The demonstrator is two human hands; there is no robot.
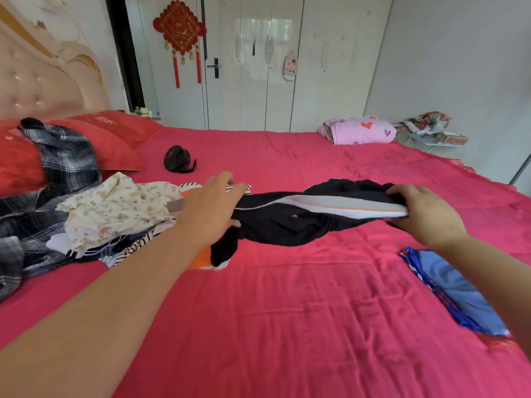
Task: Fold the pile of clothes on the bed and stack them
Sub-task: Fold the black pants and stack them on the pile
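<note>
While the black garment [287,228] hangs twisted between both hands just above the bed [287,326], laying it down now risks a crooked fold. Its drooping left end sits against the pile [115,214] and could drag a striped piece out. Left hand [211,203] fingers curled round 1 end, right hand [422,214] fingers curled, pinching the other. Looks like soft limp knit, white-grey panel, orange piping. Sheet is wrinkled.

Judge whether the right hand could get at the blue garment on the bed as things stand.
Probably yes: the blue garment lies uncovered, close by, but the right hand grips the black garment and must release it first.
</note>
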